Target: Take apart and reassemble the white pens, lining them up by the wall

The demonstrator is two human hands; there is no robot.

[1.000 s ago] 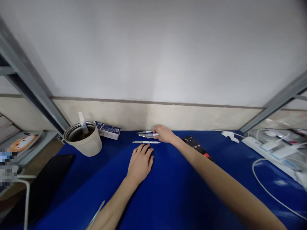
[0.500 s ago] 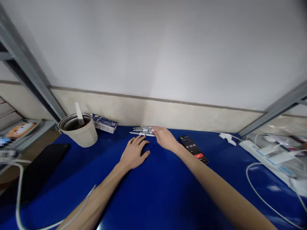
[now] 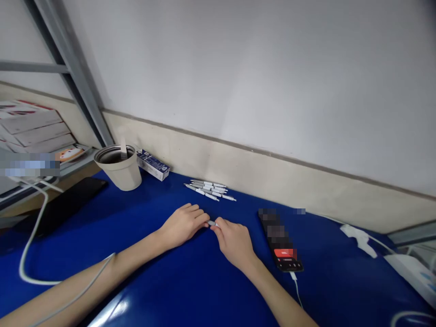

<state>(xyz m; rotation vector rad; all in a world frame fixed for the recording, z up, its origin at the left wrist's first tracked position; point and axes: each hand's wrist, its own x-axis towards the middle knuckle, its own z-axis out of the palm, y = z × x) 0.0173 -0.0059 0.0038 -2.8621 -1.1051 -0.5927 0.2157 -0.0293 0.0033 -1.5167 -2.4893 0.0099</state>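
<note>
One pen (image 3: pixel 211 223) spans the gap between the two hands over the bench (image 3: pixel 184 290): the left hand (image 3: pixel 184 224), fingers curled, pinches one end; the right hand (image 3: pixel 235 243), thumb and fingers closed, grips the other. Beyond them lies one pile (image 3: pixel 209 189) of roughly five pens, overlapping too closely to count surely. One bucket (image 3: pixel 124 176) and one box (image 3: pixel 154 165) stand left.

White glare on blue tabletop (image 3: pixel 177 286)

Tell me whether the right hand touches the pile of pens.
Apart. The head view shows blue tabletop between the right hand and the pile of pens.
</note>
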